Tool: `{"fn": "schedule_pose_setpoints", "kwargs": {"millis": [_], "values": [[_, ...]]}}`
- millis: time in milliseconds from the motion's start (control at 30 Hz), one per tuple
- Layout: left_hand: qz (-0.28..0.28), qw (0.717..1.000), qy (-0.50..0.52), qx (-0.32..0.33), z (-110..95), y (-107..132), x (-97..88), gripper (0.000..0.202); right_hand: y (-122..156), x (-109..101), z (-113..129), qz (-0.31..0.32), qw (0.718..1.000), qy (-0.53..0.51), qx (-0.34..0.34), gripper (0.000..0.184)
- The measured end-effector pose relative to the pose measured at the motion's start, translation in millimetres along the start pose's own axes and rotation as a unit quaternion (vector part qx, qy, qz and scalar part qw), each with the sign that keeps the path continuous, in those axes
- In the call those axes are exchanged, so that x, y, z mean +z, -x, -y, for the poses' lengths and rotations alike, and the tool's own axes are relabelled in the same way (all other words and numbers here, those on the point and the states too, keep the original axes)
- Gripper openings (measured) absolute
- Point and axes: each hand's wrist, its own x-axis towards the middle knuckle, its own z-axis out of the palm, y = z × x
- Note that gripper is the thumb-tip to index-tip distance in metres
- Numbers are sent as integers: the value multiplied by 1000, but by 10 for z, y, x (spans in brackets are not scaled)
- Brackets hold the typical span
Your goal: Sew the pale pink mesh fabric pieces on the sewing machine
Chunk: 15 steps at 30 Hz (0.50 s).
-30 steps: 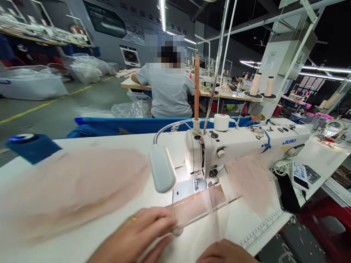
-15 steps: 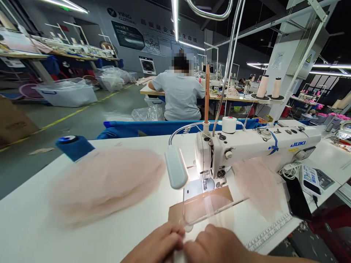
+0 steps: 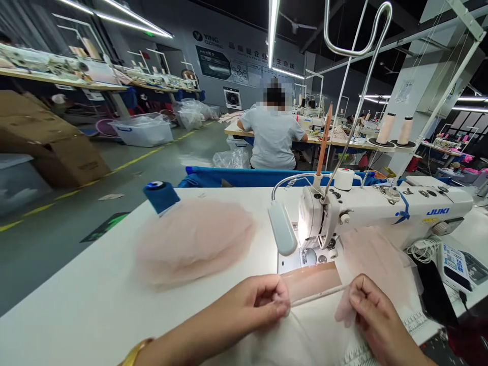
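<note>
My left hand (image 3: 269, 301) is closed in a pinch on sheer pale fabric (image 3: 305, 333), just in front of the white sewing machine (image 3: 366, 203). My right hand (image 3: 371, 307) pinches the same fabric farther right, and a loose pinkish fold hangs beside its fingers. A narrow pale strip (image 3: 319, 296) runs between the two hands. Behind it lies a flat brown panel (image 3: 312, 278), close to the needle plate (image 3: 290, 262). A lit lamp head (image 3: 282, 227) hangs left of the needle area.
Sheer pink fabric (image 3: 198, 239) lies heaped on the left of the table; more fabric (image 3: 377, 254) spreads on the right. A blue thread cone (image 3: 162, 197) stands at the far left edge. On the right are a black phone (image 3: 434, 292) and a white box (image 3: 453, 267). A person (image 3: 272, 132) sits ahead.
My hands were together at the front edge; now they are apart, raised, with fabric held between them. The right hand has moved right. The view has turned left.
</note>
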Motion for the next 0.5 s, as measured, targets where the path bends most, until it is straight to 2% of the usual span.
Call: {"fn": "schedule_pose_setpoints", "kwargs": {"millis": [100,200,267,300,333,400,467,500], "values": [[3,1000,0,-27,-39,-129,26,36,-14,-158,98,74,982,173,20,41],[15,999,-46,-7,-39,-235,109,33,-136,-110,362,62,956,286,-28,31],[13,998,-64,19,-28,-288,162,36,-310,14,482,113,950,280,-80,46],[6,997,-66,32,-13,-309,182,37,-416,85,497,135,947,276,-91,48],[-10,997,-65,42,10,-326,196,39,-524,151,483,142,949,272,-77,38],[-55,995,-66,42,75,-351,209,40,-712,257,387,115,961,251,-9,18],[-99,992,-79,31,148,-365,208,43,-824,315,257,90,971,222,16,13],[-112,989,-88,30,179,-370,207,44,-846,327,198,84,974,211,6,12]]}}
